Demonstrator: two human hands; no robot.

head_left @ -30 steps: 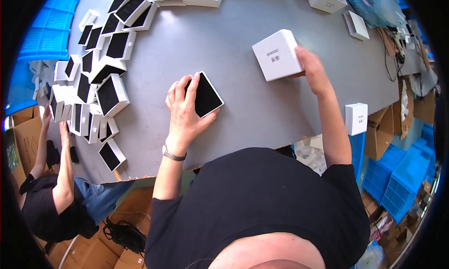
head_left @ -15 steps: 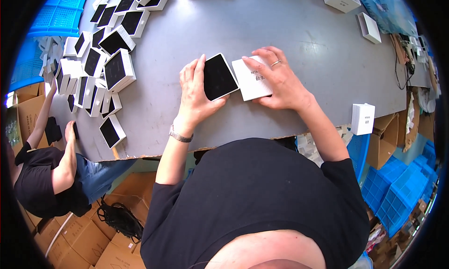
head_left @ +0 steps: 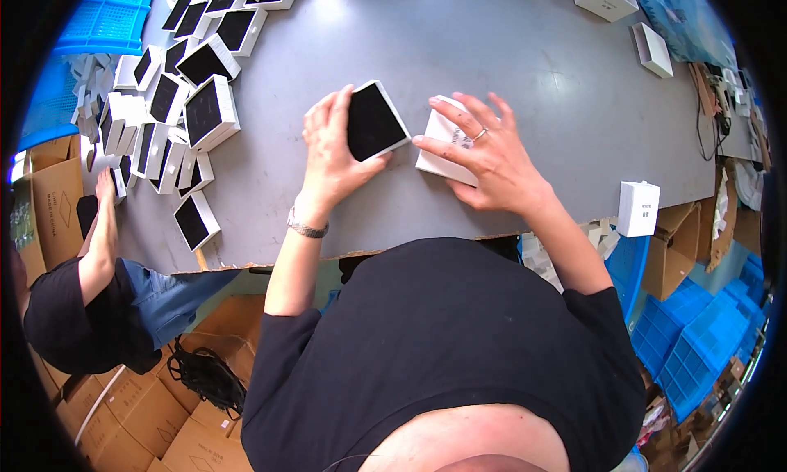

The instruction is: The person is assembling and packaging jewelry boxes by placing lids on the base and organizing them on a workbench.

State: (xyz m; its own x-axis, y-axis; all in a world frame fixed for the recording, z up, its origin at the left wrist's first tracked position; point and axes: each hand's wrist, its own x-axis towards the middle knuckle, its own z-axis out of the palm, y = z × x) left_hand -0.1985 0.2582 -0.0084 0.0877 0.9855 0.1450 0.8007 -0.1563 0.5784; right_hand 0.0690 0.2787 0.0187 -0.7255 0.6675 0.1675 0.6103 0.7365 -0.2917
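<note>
My left hand grips an open white box with a black inside, fingers along its left edge and thumb at its lower edge. Just right of it, a white box part with dark print lies partly under my right hand. The fingers of that hand are spread, with the forefinger stretched across the printed top and the thumb by its near side. A narrow gap separates the two pieces. Whether the printed piece is a lid or a whole box, I cannot tell.
Several open white boxes with black insides crowd the table's left side. White boxes stand at the far right, another at the right edge. A co-worker's hand is at the left. Blue crates stand at lower right.
My left hand has shifted slightly left and away from me with the black-lined box. My right hand's fingers have spread over the printed piece. The co-worker's arm has moved.
</note>
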